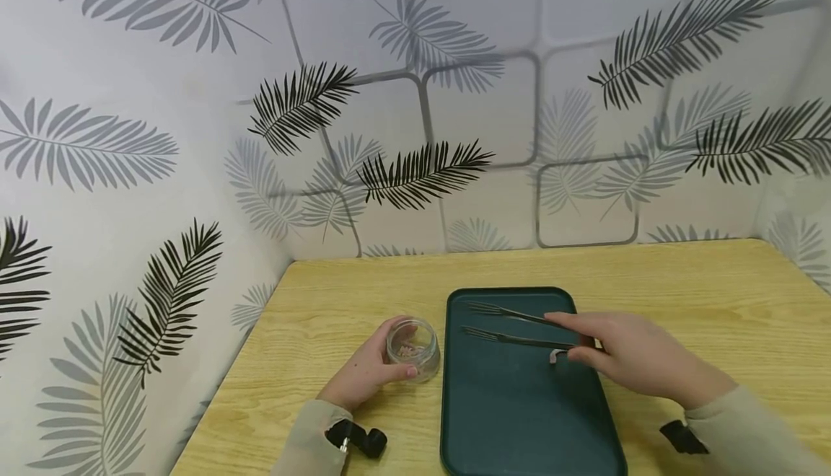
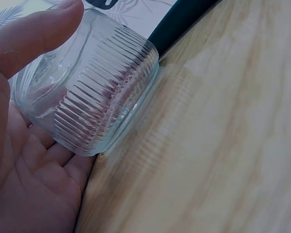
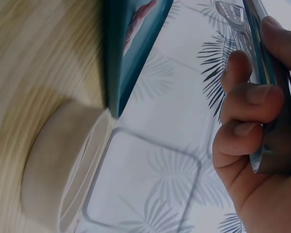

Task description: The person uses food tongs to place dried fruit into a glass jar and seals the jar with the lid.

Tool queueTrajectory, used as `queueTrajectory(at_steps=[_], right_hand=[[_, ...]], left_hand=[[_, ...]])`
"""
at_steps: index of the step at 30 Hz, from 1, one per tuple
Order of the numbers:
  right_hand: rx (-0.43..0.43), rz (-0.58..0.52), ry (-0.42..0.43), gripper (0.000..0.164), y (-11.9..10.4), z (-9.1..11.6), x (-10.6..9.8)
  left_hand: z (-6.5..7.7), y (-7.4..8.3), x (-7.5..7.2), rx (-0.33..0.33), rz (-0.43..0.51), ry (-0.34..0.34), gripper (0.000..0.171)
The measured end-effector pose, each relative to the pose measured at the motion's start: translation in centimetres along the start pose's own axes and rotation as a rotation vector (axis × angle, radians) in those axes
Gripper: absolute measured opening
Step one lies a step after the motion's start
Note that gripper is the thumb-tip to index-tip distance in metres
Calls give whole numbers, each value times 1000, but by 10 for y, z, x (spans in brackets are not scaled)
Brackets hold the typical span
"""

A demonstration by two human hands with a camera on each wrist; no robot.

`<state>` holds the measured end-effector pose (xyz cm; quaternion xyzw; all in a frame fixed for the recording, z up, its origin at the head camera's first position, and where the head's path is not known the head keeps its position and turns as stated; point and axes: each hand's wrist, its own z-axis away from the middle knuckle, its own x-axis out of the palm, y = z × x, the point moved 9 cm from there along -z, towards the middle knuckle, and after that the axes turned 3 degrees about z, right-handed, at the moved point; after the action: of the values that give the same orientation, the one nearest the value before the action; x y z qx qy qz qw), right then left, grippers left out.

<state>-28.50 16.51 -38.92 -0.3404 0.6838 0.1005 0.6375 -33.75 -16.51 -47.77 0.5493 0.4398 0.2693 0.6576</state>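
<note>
My left hand [image 1: 363,375] holds a small clear glass jar [image 1: 426,366], thumb on the near side and fingers around the far side. The jar [image 2: 106,92] has ribbed walls and stands on the table, with small pinkish pieces [image 1: 409,350] in its bottom. My right hand [image 1: 639,353] grips metal tongs [image 1: 532,342] with slotted, fork-like tips. The tongs' arms are spread apart over a dark green tray [image 1: 519,418], nothing between the tips. A small curved pinkish strip [image 1: 554,358] lies on the tray below the tongs, partly hidden by them.
A beige round ring or shallow container [image 3: 58,160] sits on the table beside the tray in the right wrist view; the head view does not show it. The light wooden table [image 1: 363,281] meets a leaf-patterned wall covering [image 1: 454,216] at the back and left.
</note>
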Motion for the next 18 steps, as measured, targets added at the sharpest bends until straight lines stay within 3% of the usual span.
queueTrajectory(at_steps=[7, 18], right_hand=[[13, -1, -6, 54, 20, 19, -3], [149, 13, -54, 52, 60, 55, -12]], left_hand=[[0, 0, 1, 1, 5, -12, 86], [1, 0, 0, -13, 7, -9, 89]])
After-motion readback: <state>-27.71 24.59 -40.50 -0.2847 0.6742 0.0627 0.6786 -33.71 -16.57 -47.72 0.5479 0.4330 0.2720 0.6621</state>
